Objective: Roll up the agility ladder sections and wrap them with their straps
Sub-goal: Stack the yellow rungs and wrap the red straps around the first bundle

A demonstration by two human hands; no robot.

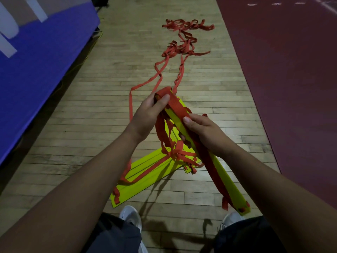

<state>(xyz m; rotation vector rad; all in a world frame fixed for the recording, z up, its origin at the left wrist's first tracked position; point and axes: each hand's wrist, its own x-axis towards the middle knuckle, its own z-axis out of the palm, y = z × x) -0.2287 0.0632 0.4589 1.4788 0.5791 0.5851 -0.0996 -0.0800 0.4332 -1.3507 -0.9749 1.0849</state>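
Note:
I hold a stack of yellow-green ladder rungs (pixel 225 173) slanting from upper left to lower right, with red strap (pixel 177 106) lying along its top. My left hand (pixel 148 115) grips the far end, thumb pressing the red strap down. My right hand (pixel 202 133) clasps the stack's middle, thumb on the strap. Loose red loops hang beneath the held stack. More flat rungs (pixel 145 172) lie on the floor below, with red strap across them. Red straps trail away along the floor to a tangled heap (pixel 184 39).
The wooden floor (pixel 91 125) runs ahead. A blue padded mat (pixel 42 70) borders the left, a dark red court surface (pixel 291 79) the right. My two white shoes (pixel 130 215) stand at the bottom, near the rungs on the floor.

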